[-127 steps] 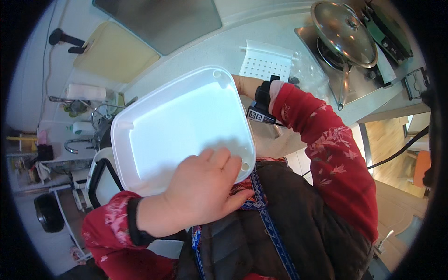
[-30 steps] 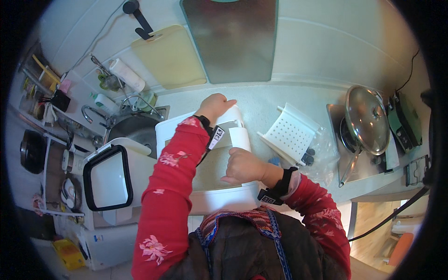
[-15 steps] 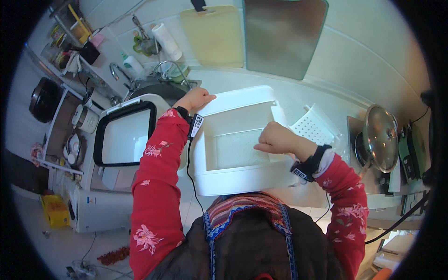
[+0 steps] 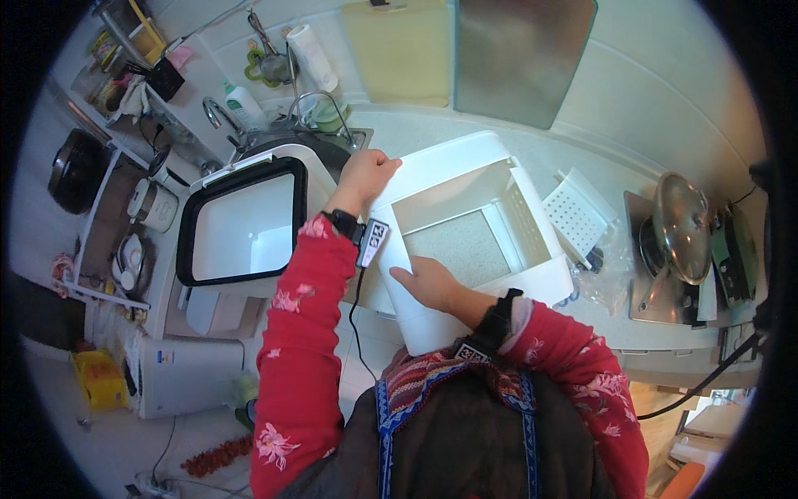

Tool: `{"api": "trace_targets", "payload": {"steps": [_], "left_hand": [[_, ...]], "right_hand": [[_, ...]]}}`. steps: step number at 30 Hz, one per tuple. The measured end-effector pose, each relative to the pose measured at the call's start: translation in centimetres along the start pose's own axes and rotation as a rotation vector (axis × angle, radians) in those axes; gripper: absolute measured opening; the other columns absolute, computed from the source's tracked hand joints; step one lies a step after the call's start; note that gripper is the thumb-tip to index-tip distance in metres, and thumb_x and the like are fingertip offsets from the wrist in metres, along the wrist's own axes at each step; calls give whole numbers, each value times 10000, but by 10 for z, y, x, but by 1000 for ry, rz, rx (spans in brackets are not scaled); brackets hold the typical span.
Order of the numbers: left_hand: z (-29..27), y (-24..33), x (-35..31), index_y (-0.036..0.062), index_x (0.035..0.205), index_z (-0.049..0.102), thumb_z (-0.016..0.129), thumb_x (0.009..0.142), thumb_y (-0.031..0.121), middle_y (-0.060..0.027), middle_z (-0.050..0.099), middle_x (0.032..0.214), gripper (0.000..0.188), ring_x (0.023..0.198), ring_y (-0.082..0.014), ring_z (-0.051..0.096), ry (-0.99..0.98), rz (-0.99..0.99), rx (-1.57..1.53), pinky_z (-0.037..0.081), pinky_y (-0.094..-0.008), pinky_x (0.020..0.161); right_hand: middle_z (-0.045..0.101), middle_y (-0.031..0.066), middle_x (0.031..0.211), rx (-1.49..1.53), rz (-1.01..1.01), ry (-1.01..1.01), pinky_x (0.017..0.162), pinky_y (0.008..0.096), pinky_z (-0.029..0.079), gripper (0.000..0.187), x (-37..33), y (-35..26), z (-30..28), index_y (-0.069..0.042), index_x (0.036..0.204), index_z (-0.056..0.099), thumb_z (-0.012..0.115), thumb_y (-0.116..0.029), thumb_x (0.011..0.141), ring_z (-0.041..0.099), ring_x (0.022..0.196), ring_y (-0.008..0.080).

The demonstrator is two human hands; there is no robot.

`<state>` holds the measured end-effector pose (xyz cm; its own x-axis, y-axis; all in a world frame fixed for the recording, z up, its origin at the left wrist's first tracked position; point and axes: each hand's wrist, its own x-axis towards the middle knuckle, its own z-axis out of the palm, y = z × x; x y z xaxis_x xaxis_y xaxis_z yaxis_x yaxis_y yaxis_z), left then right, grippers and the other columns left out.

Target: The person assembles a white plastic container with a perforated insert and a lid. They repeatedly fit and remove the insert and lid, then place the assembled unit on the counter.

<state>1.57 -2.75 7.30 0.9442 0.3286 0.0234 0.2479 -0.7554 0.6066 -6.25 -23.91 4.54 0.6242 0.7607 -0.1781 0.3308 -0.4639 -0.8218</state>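
Observation:
A white rectangular plastic frame [image 4: 478,148] with a large opening in its middle stands in front of me on the counter, whose speckled top shows through it. One inner wall has rows of small holes. My left hand [image 4: 366,176] is closed on the frame's far left corner. Over the frame's left side, my right hand [image 4: 426,283] grips the near inner edge, its thumb stretched left and its other fingers curled and partly hidden. To the left stands a white bin [image 4: 312,158] with a black rubber seal [image 4: 301,224] round its open mouth.
A perforated white plastic piece [image 4: 573,216] and a clear plastic bag [image 4: 605,287] lie right of the frame. Beyond them a lidded pan [image 4: 682,241] sits on the stove. A faucet [image 4: 218,112] and sink are at the back left; two cutting boards [image 4: 395,58] lean against the wall.
The frame has turned and tilted, so its perforated inner wall now shows. My right hand has moved from its right side to the left. My left hand keeps hold of the corner.

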Motion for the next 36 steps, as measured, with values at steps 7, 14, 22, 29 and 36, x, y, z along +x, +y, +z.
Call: {"api": "trace_targets", "payload": {"steps": [7,14,22,29,36], "left_hand": [[3,9,-32,-18,703,648,619,776,461,-228,591,675,485,639,-366,588,325,9,-261,457,-400,594],[7,19,-12,-31,640,635,625,774,452,-235,570,621,501,605,-378,581,254,7,-62,448,-420,583],[-8,25,12,-48,652,641,627,789,440,-215,581,599,507,554,-327,577,161,21,-134,440,-404,565],[-19,60,17,-67,670,622,618,831,404,-171,552,547,497,500,-207,520,173,150,-76,417,-364,526],[-85,87,4,-38,886,630,564,896,326,-26,617,725,370,664,-98,526,187,285,-371,439,-267,615]], "right_hand": [[634,236,814,268,124,-194,737,420,471,398,-27,-10,-21,7,957,625,550,-375,872,610,777,370],[634,211,743,196,1,-73,619,389,492,440,-24,-3,-13,40,943,628,574,-389,859,623,628,308],[609,165,683,204,34,-133,515,333,483,472,-35,-4,-17,81,892,617,585,-389,857,596,549,220],[612,115,711,323,2,-139,477,294,465,437,-46,-19,-51,49,1000,595,581,-368,870,563,542,167],[650,71,875,611,-241,-102,531,255,501,426,-44,-10,-130,5,1116,592,614,-328,851,598,652,121]]}}
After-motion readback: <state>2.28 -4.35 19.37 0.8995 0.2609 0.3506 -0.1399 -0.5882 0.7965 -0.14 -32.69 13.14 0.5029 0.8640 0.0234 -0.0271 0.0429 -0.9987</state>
